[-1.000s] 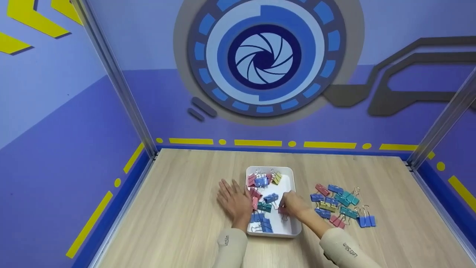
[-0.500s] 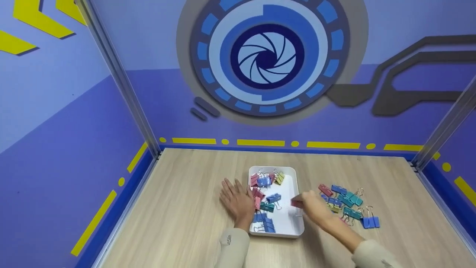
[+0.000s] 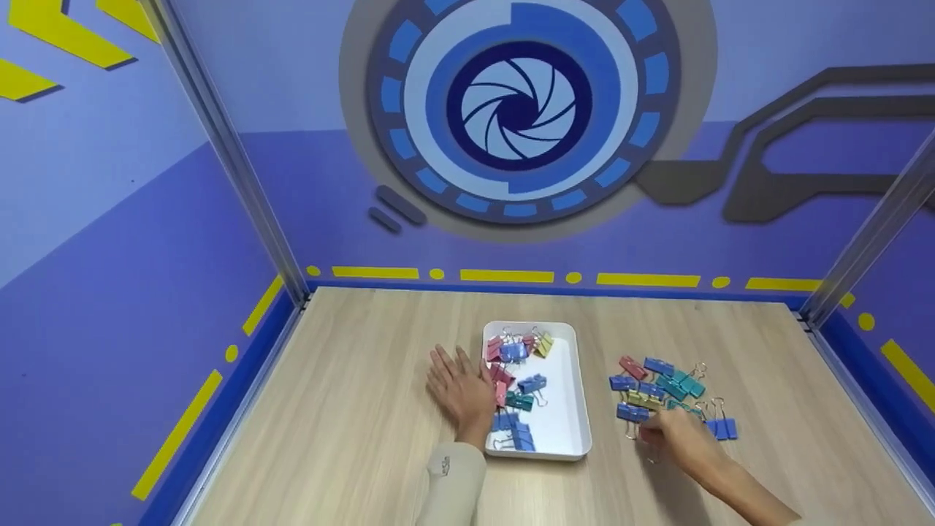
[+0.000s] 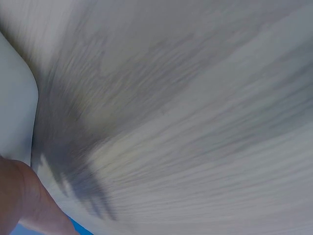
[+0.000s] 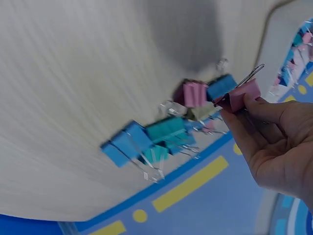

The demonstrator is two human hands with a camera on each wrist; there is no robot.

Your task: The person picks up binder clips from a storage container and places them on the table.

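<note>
My right hand (image 3: pixel 683 438) pinches a pink binder clip (image 5: pixel 247 95) between thumb and fingers, at the near side of a pile of binder clips on the table. The pile holds blue, teal, yellow and red clips, including a blue clip (image 3: pixel 723 429) at its right end. My left hand (image 3: pixel 462 398) lies with fingers spread against the left wall of a white tray (image 3: pixel 566 438). In the tray, several clips sit mostly along the left side, among them a green clip (image 3: pixel 519 400) and a yellow clip (image 3: pixel 543 344). The left wrist view shows only part of that hand (image 4: pixel 29 200).
The wooden table (image 3: pixel 365 409) is enclosed by a back wall (image 3: pixel 409 252) and side walls in blue and purple. Metal posts (image 3: pixel 248 183) stand at its rear corners.
My right hand has lifted the pink binder clip out of the tray and carried it right, over the rim, to the pile. The left hand has stayed at the tray's left side.
</note>
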